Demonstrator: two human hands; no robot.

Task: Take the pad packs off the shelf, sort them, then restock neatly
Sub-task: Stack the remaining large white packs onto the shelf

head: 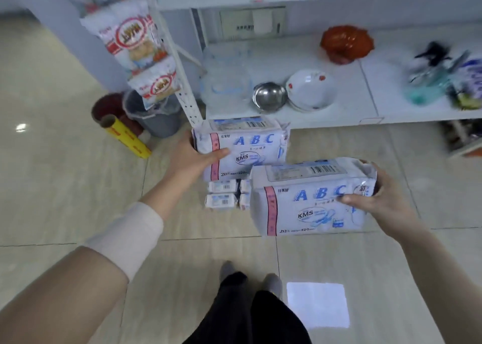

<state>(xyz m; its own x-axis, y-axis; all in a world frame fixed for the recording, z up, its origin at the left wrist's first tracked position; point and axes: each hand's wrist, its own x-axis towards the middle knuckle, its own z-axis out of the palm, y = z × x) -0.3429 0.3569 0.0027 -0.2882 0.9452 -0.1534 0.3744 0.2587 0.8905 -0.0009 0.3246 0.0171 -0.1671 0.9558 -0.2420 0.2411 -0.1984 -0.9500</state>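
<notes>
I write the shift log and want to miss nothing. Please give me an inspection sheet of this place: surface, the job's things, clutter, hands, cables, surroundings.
Surface: white shelf, low over the tiled floor.
Job's things: left pad pack and right pad pack, both marked ABC, off the shelf; small packs below them, seemingly on the floor.
Clutter: steel bowl, white bowls, orange bag, blurred items on the shelf.
Hands: left hand grips the left pad pack; right hand grips the right pad pack.
Cables: nothing seen.
Surroundings: hanging snack bags, grey bucket, yellow roll.
</notes>
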